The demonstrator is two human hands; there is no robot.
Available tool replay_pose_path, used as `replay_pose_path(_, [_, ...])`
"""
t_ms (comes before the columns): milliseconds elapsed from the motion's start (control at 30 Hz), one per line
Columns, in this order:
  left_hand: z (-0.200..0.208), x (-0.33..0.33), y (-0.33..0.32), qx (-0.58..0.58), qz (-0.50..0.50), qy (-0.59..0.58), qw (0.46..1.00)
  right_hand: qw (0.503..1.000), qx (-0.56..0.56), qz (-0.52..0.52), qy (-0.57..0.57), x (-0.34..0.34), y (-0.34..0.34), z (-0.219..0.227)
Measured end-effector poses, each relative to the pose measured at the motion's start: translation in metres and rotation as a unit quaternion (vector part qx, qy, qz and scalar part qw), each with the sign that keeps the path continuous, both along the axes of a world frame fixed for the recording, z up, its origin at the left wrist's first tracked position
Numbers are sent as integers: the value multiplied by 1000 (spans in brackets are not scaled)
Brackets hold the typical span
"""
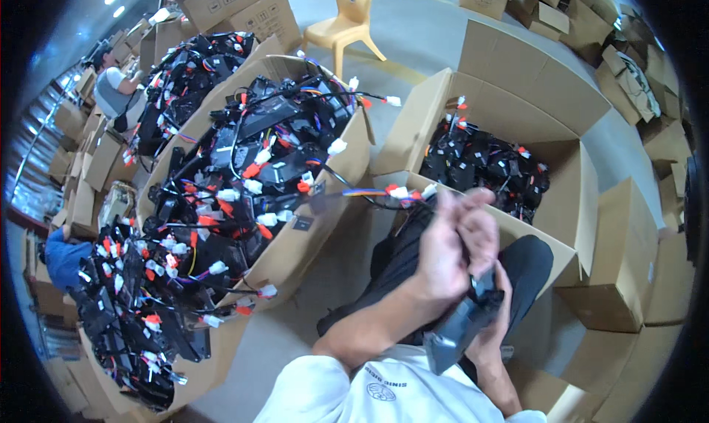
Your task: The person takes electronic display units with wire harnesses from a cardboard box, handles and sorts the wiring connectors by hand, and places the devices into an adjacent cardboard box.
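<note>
The right hand (498, 316) is curled round the side of a black case (458, 331), supporting it on the person's side of the open box (517, 113), above the lap. The left hand (454, 238) is raised just beyond the case, nearer the open box's front edge, its fingers loosely bent; blur hides whether it has hold of anything. Short wires with red and white plugs (399, 192) run beside its fingertips, at the open box's near left corner.

Black units (484, 161) with plugs lie inside the open box. To the left of the open box stands a large carton (325, 234), heaped above its rim with more black units (258, 157) and plugs. A yellow chair (343, 28) is beyond the open box, to its left. Brown boxes (613, 260) stand just right of the open box. Far to its left, a person (118, 90) sits by another heap (196, 72).
</note>
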State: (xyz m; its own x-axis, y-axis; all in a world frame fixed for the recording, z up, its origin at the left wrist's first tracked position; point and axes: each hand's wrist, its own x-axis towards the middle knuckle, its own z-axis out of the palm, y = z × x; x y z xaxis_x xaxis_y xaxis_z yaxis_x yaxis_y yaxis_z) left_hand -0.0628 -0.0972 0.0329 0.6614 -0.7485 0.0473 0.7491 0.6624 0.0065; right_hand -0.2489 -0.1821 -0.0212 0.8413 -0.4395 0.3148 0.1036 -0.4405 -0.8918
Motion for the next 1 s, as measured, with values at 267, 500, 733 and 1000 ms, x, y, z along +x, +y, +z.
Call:
replay_pose_path(267, [52,15,71,416,-98,-540,725,866,261,-370,-213,50,-193,13])
replay_pose_path(500, [71,182,212,797,231,-474,295,886,226,-355,-196,20,-288,-8])
replay_pose_path(733, [43,267,220,756,-137,-640,28,874,329,-307,-182,76,-264,2])
replay_pose_path(1000, [51,189,174,732,166,-517,411,953,265,-145,31,83,-242,26])
